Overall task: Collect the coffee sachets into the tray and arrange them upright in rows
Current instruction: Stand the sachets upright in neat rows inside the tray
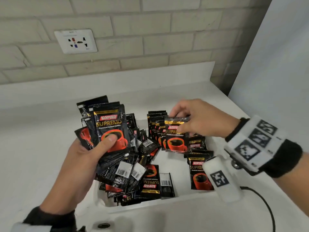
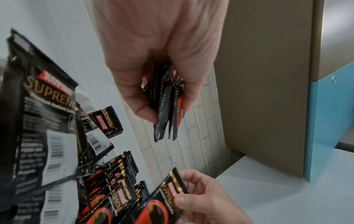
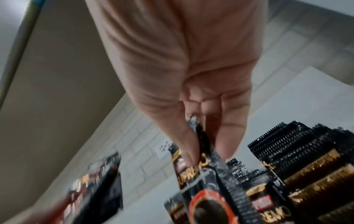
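left hand (image 1: 87,158): holds a fanned stack of sachets (image 1: 109,129) upright, thumb pressed on the front one, fingers curled behind; above the tray's left side.
loose pile (image 1: 133,178): sachets lying flat and crossed in the left-middle of the tray (image 1: 167,200), some barcode side up, some upside down.
upright rows (image 1: 157,126): sachets standing on edge at the far right of the tray, more standing along its right side.
right hand (image 1: 199,119): pinches one sachet (image 1: 176,138) by its top edge between thumb and fingers, hanging in front of the upright rows.
handling: light, thin, floppy foil, looks slick; likely to slide out of a fan or tip over. Best gripped at the crimped top seal, or squeezed as a squared stack.
in the way: the loose pile crowds the tray floor; standing rows may topple if nudged.
around: white surface (image 1: 33,131), wall socket (image 1: 76,41) on the tiled wall, black cable (image 1: 267,206) at right.
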